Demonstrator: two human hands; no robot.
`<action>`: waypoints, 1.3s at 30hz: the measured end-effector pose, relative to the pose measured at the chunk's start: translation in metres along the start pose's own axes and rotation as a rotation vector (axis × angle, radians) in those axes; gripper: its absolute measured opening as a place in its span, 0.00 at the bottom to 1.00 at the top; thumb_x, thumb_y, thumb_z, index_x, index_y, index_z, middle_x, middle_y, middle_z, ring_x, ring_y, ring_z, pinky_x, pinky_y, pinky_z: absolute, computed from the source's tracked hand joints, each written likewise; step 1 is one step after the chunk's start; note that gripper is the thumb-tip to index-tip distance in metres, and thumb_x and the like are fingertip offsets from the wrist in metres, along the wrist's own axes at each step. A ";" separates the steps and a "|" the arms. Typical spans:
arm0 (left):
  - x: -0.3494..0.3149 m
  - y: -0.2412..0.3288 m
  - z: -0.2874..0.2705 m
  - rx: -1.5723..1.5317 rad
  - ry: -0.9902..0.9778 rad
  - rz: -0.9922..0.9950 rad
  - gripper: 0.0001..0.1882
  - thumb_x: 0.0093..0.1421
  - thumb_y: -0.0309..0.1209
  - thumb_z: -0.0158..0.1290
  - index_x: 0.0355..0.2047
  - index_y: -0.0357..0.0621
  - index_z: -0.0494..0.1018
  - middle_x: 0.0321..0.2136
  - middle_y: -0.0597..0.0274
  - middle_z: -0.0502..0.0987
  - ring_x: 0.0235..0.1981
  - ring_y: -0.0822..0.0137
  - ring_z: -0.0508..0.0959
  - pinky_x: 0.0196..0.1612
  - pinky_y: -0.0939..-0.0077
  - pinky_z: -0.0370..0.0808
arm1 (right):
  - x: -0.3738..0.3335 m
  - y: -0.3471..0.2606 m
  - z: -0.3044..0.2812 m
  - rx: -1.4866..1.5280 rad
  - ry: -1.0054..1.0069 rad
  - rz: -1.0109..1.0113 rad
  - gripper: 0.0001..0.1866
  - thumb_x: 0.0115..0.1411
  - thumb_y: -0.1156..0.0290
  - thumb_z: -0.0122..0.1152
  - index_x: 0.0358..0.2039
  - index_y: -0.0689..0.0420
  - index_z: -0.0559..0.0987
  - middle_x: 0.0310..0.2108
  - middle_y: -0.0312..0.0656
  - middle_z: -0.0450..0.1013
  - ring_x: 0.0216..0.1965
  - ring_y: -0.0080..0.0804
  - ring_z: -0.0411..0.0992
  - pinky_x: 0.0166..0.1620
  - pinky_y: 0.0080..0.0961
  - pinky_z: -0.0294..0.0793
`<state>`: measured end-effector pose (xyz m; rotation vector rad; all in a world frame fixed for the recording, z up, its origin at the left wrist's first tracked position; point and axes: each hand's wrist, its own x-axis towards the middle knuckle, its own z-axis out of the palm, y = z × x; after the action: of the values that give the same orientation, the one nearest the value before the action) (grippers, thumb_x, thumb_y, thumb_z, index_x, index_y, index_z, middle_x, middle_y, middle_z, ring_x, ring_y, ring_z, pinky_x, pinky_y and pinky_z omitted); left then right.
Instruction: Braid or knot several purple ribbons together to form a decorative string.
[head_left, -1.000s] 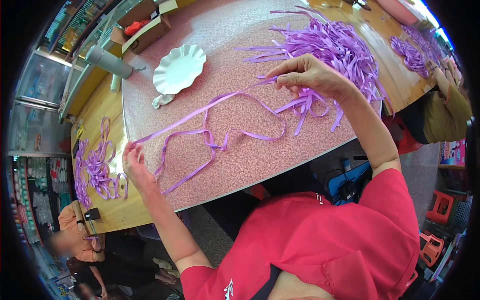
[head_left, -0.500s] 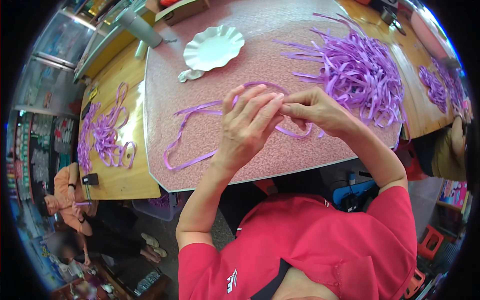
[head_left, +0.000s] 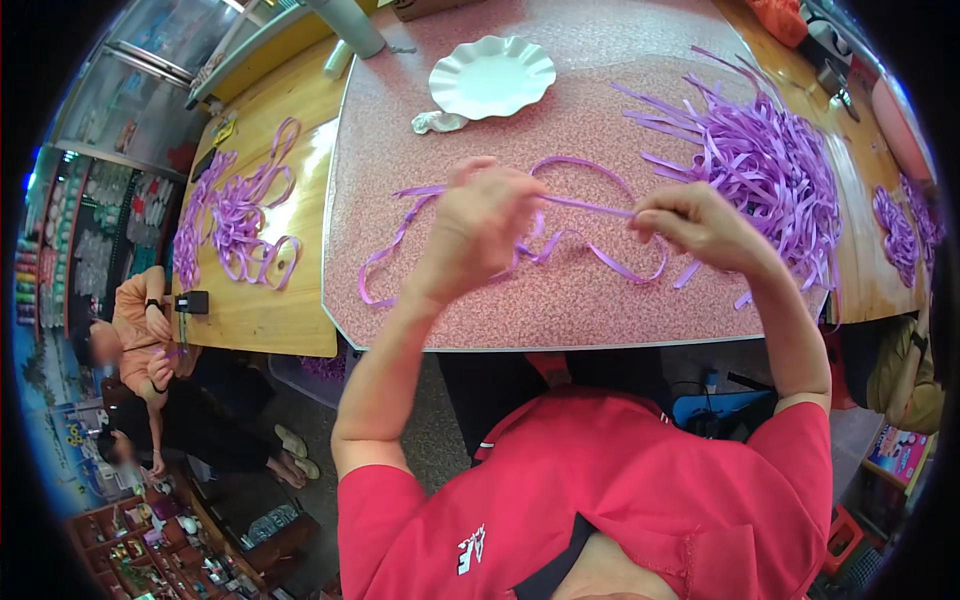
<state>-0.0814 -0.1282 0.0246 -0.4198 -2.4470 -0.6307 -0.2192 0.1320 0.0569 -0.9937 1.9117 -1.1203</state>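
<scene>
A purple ribbon runs taut between my two hands, just above the pink speckled tabletop. My left hand is closed around one part of it; motion blurs its fingers a little. My right hand pinches the ribbon between thumb and fingertips. More of this ribbon lies in loose loops on the table, to the left of and beneath my hands. Just beyond my right hand spreads a big heap of purple ribbons, with several strands sticking out toward the left.
A white wavy-edged plate sits at the far side beside a crumpled white wad. Purple ribbon bundles lie on the wooden table at left, and more at far right. A grey cylinder stands behind. People sit at both sides.
My hands have moved apart, the right one rightward, drawing the ribbon straight between them. The whole view has shifted, so the table and plate appear farther right and higher.
</scene>
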 end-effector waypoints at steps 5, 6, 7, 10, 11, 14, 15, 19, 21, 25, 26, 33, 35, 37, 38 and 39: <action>-0.034 -0.066 -0.074 -0.299 -0.074 -0.385 0.09 0.69 0.29 0.48 0.42 0.38 0.74 0.43 0.55 0.78 0.45 0.66 0.77 0.50 0.72 0.74 | -0.010 0.031 -0.061 -0.119 0.064 0.037 0.12 0.68 0.65 0.56 0.36 0.60 0.81 0.24 0.31 0.73 0.21 0.14 0.65 0.24 0.13 0.63; -0.040 -0.080 -0.086 -0.277 -0.136 -0.361 0.09 0.69 0.29 0.47 0.43 0.37 0.74 0.45 0.55 0.77 0.44 0.67 0.78 0.50 0.73 0.74 | -0.015 0.032 -0.071 -0.093 0.062 0.037 0.12 0.69 0.65 0.55 0.35 0.61 0.81 0.23 0.30 0.73 0.22 0.13 0.65 0.24 0.13 0.64; -0.041 -0.077 -0.101 -0.256 -0.167 -0.380 0.09 0.69 0.29 0.47 0.42 0.37 0.73 0.46 0.56 0.76 0.43 0.66 0.77 0.50 0.73 0.73 | -0.017 0.034 -0.078 -0.059 0.054 0.026 0.13 0.69 0.65 0.54 0.34 0.61 0.80 0.22 0.30 0.72 0.22 0.13 0.66 0.24 0.13 0.64; -0.051 -0.081 -0.132 -0.194 -0.242 -0.427 0.08 0.69 0.29 0.47 0.41 0.37 0.73 0.46 0.57 0.76 0.43 0.65 0.77 0.50 0.73 0.73 | -0.023 0.039 -0.096 -0.067 0.042 0.047 0.14 0.70 0.65 0.53 0.33 0.61 0.78 0.22 0.29 0.71 0.22 0.13 0.66 0.25 0.13 0.64; -0.054 -0.086 -0.136 -0.157 -0.235 -0.434 0.08 0.69 0.28 0.47 0.41 0.37 0.73 0.46 0.57 0.76 0.44 0.65 0.77 0.50 0.72 0.72 | -0.027 0.042 -0.102 -0.077 0.039 0.067 0.13 0.70 0.65 0.53 0.33 0.60 0.78 0.23 0.29 0.71 0.23 0.12 0.66 0.26 0.12 0.64; -0.071 -0.099 -0.161 -0.053 -0.222 -0.455 0.07 0.69 0.29 0.48 0.41 0.38 0.72 0.46 0.57 0.76 0.45 0.65 0.76 0.50 0.71 0.72 | -0.038 0.056 -0.123 -0.075 0.133 0.109 0.14 0.71 0.63 0.52 0.32 0.58 0.77 0.23 0.28 0.71 0.22 0.11 0.66 0.26 0.11 0.64; -0.079 -0.106 -0.168 -0.003 -0.219 -0.462 0.07 0.69 0.29 0.48 0.41 0.38 0.72 0.47 0.57 0.76 0.45 0.64 0.76 0.50 0.71 0.72 | -0.042 0.064 -0.135 -0.090 0.175 0.131 0.14 0.71 0.63 0.51 0.31 0.58 0.76 0.23 0.28 0.71 0.22 0.11 0.66 0.26 0.11 0.64; -0.116 -0.134 -0.188 0.082 -0.191 -0.409 0.08 0.69 0.31 0.48 0.40 0.38 0.73 0.43 0.58 0.77 0.43 0.63 0.77 0.47 0.72 0.71 | -0.059 0.093 -0.161 -0.036 0.265 0.184 0.15 0.71 0.62 0.52 0.31 0.58 0.77 0.24 0.27 0.71 0.22 0.11 0.66 0.26 0.10 0.65; -0.119 -0.138 -0.180 0.074 -0.242 -0.534 0.09 0.69 0.31 0.48 0.41 0.38 0.73 0.39 0.61 0.77 0.41 0.67 0.76 0.47 0.75 0.70 | -0.056 0.102 -0.157 -0.025 0.278 0.187 0.13 0.70 0.62 0.53 0.34 0.58 0.79 0.24 0.28 0.71 0.22 0.11 0.66 0.26 0.10 0.65; -0.126 -0.146 -0.176 -0.106 -0.226 -0.954 0.11 0.69 0.32 0.49 0.44 0.39 0.76 0.29 0.71 0.75 0.32 0.77 0.71 0.41 0.84 0.67 | -0.053 0.088 -0.137 0.077 0.343 0.060 0.14 0.69 0.64 0.56 0.47 0.60 0.81 0.26 0.29 0.72 0.23 0.11 0.67 0.27 0.10 0.68; -0.126 -0.149 -0.173 -0.111 -0.230 -0.947 0.11 0.69 0.32 0.49 0.44 0.39 0.76 0.29 0.71 0.75 0.32 0.77 0.71 0.41 0.84 0.67 | -0.056 0.087 -0.137 0.126 0.355 0.068 0.17 0.67 0.67 0.58 0.53 0.61 0.78 0.26 0.30 0.73 0.23 0.11 0.68 0.27 0.10 0.69; -0.127 -0.157 -0.159 -0.305 -0.086 -0.953 0.14 0.66 0.34 0.53 0.48 0.38 0.76 0.28 0.74 0.70 0.30 0.80 0.67 0.35 0.84 0.66 | -0.072 0.082 -0.120 0.633 0.432 -0.080 0.17 0.65 0.70 0.60 0.53 0.60 0.76 0.28 0.31 0.70 0.23 0.13 0.65 0.27 0.13 0.69; -0.129 -0.155 -0.160 -0.317 -0.059 -0.984 0.14 0.66 0.34 0.53 0.47 0.38 0.76 0.29 0.74 0.71 0.30 0.80 0.68 0.36 0.84 0.66 | -0.069 0.073 -0.106 0.702 0.446 -0.087 0.17 0.65 0.71 0.60 0.53 0.61 0.75 0.29 0.32 0.71 0.23 0.13 0.66 0.27 0.13 0.69; -0.121 -0.150 -0.149 -0.380 -0.053 -0.979 0.14 0.66 0.33 0.53 0.47 0.38 0.76 0.29 0.74 0.71 0.30 0.80 0.68 0.36 0.84 0.66 | -0.074 0.068 -0.099 0.767 0.464 -0.095 0.18 0.65 0.72 0.59 0.54 0.62 0.75 0.30 0.34 0.72 0.24 0.13 0.66 0.27 0.14 0.70; -0.115 -0.146 -0.146 -0.414 -0.026 -0.999 0.14 0.66 0.33 0.54 0.47 0.38 0.76 0.29 0.73 0.71 0.30 0.80 0.68 0.36 0.85 0.66 | -0.075 0.068 -0.096 0.804 0.423 -0.132 0.18 0.65 0.73 0.59 0.55 0.63 0.74 0.32 0.35 0.74 0.24 0.13 0.67 0.27 0.14 0.70; -0.108 -0.143 -0.141 -0.423 -0.036 -0.988 0.14 0.66 0.33 0.54 0.47 0.38 0.76 0.29 0.73 0.71 0.30 0.80 0.68 0.36 0.85 0.66 | -0.077 0.069 -0.094 0.841 0.378 -0.170 0.19 0.65 0.74 0.58 0.56 0.64 0.73 0.33 0.37 0.75 0.24 0.14 0.67 0.27 0.14 0.70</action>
<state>0.0068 -0.3383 0.0131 0.6982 -2.4343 -1.5454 -0.2821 0.2564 0.0442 -0.4844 1.3698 -2.0816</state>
